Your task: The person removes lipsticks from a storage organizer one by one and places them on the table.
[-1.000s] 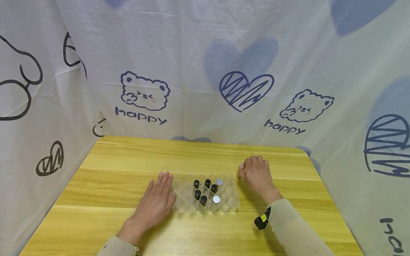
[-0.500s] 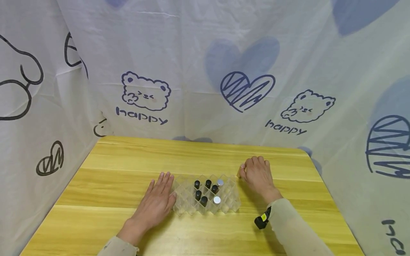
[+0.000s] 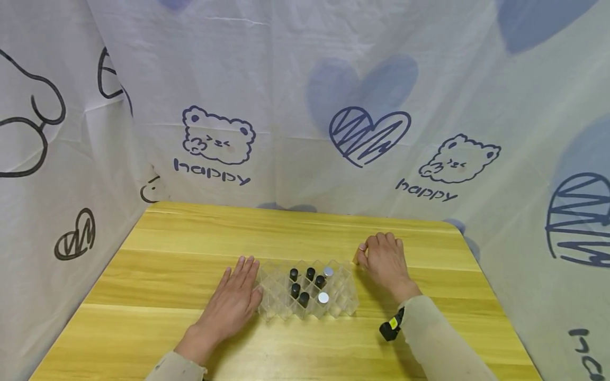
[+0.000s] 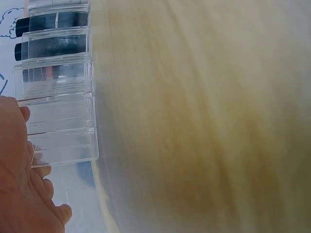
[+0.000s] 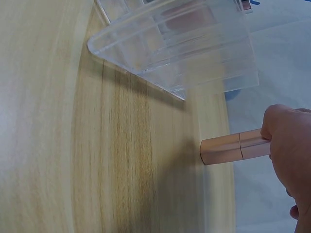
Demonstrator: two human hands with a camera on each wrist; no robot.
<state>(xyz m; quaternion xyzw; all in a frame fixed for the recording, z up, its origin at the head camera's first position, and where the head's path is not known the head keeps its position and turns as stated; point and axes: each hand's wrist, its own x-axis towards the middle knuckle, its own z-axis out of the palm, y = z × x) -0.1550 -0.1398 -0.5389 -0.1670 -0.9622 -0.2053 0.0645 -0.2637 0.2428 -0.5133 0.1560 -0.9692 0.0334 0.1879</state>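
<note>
A clear acrylic lipstick organizer [image 3: 274, 301] with diamond-shaped slots stands on the table. Several black-capped tubes [image 3: 304, 299] and two silver-topped tubes [image 3: 323, 298] sit in its middle slots. At its left end, my left hand [image 3: 226, 304] rests with extended fingers, the thumb touching the organizer's side. In the left wrist view the hand [image 4: 22, 179] lies against the clear end wall. Right of the organizer, my right hand [image 3: 385, 263] grips the upper part of a rose-gold lipstick tube [image 5: 228, 147]. I cannot tell whether the tube's lower end touches the table.
The wood-grain table [image 3: 181, 233] surrounds the organizer. A white cloth [image 3: 286, 95] with blue hearts and bear drawings hangs behind the table and at both sides. A black wrist camera [image 3: 389, 330] sits under the right sleeve.
The hands, the organizer and its tubes hold their places. Only a slight shift of the whole head view to the right shows.
</note>
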